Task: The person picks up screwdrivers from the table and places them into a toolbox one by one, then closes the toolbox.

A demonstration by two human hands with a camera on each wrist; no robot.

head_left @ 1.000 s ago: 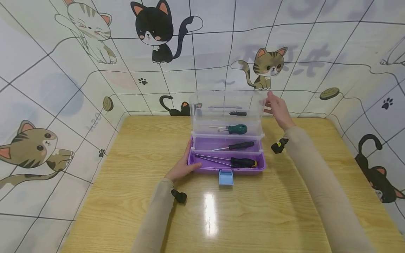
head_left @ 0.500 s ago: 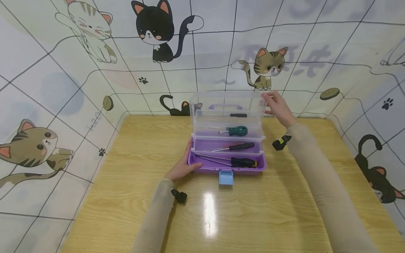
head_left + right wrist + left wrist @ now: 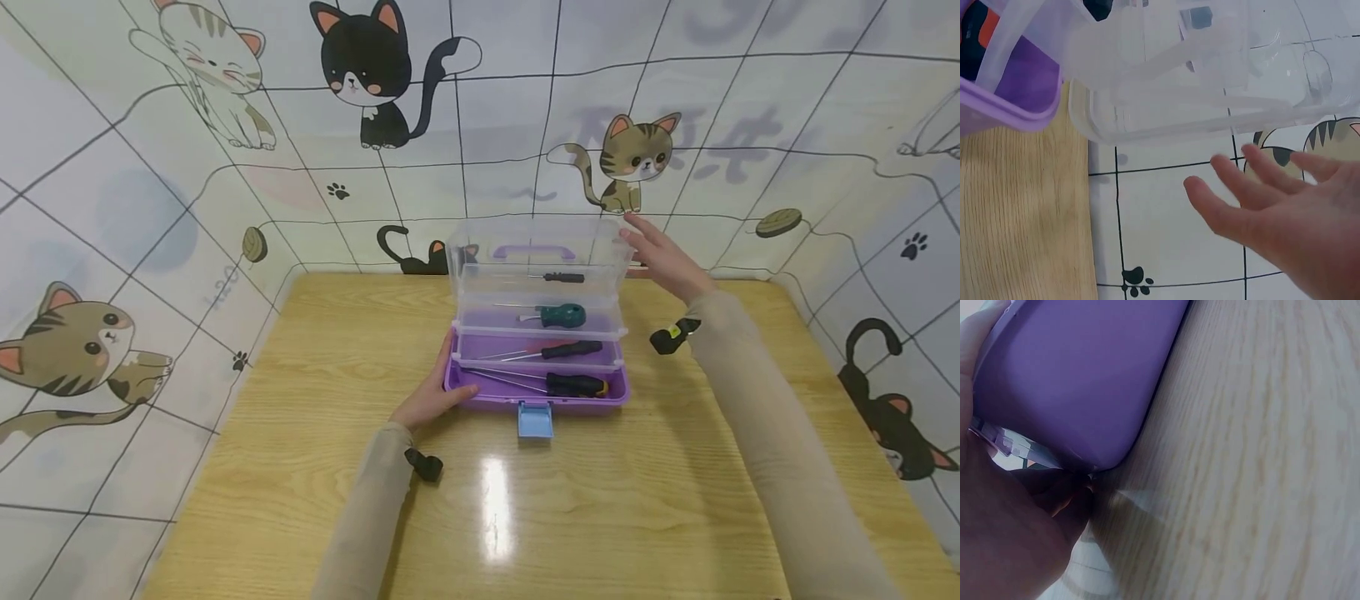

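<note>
A purple toolbox (image 3: 480, 405) stands with its clear lid (image 3: 540, 237) raised and its see-through trays (image 3: 487, 321) stepped up behind the base. My left hand (image 3: 431, 396) holds the left end of the base, thumb over the front rim; the left wrist view has its fingers round the purple wall (image 3: 1085, 375). Beside the lid's right edge, my right hand (image 3: 667, 258) is spread and touches nothing in the right wrist view. A yellow-and-black screwdriver (image 3: 576, 385) lies in the base. Higher up lie a black-handled screwdriver (image 3: 573, 349), a green one (image 3: 562, 315) and a small dark one (image 3: 564, 277).
A blue latch (image 3: 535, 421) hangs down at the box's front. The wooden table (image 3: 337, 350) ends at a wall (image 3: 510, 125) printed with cats, close behind the lid. More printed walls rise at left and right. A purple handle (image 3: 534, 252) shows through the lid.
The raised trays have settled slightly lower and toward me. My right hand has let go of the lid's edge and its fingers have straightened. My left hand has stayed put.
</note>
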